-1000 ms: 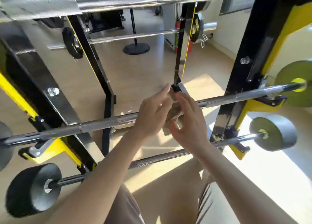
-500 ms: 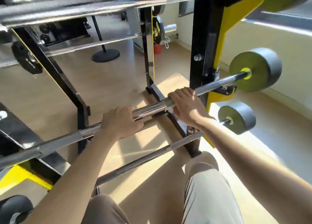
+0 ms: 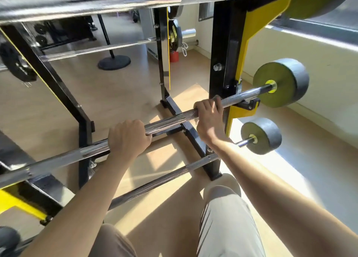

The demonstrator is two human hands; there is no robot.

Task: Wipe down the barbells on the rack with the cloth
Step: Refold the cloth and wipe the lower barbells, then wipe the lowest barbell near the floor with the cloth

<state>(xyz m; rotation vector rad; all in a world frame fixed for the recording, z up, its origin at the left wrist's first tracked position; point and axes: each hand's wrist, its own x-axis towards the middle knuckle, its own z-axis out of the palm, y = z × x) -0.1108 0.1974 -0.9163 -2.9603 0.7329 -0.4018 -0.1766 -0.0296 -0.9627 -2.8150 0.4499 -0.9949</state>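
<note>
Both hands, bunched together round the cloth at mid-bar 1 s ago, now sit apart on the middle barbell (image 3: 170, 120), much as 0.5 s ago; the cloth is out of sight and I can't tell if it's under a palm. Surroundings in the head view: black rack upright (image 3: 224, 53) w/ yellow bracket (image 3: 245, 34) rises just right of the right hand (image 3: 210, 119) and crowds that end of the bar, which rests in a black hook (image 3: 249, 104). Upper barbell (image 3: 96, 3) cuts across the top, blurred and close to the camera. Lower barbell (image 3: 155, 181) runs below and nearer, partly crossed by the right forearm. Behind the rack are a far bar (image 3: 96, 50), a round black stand base (image 3: 114, 62) and a red canister (image 3: 174, 56) on the tan floor (image 3: 116, 94). Left hand (image 3: 128, 138) is overhand, fingers wrapped over the bar, thumb tucked beneath, forearm straight in from lower left. Right hand is also overhand and clenched round the bar, wrist bent, forearm in from lower right. Bar is chrome, smooth and shiny under the left hand, cross-hatched knurl under the right. Its end carries a thick grey disc (image 3: 280, 82) w/ yellow-green face; a smaller matching disc (image 3: 261, 135) sits on the lower bar. Rack base (image 3: 195, 138) is square black tube.
</note>
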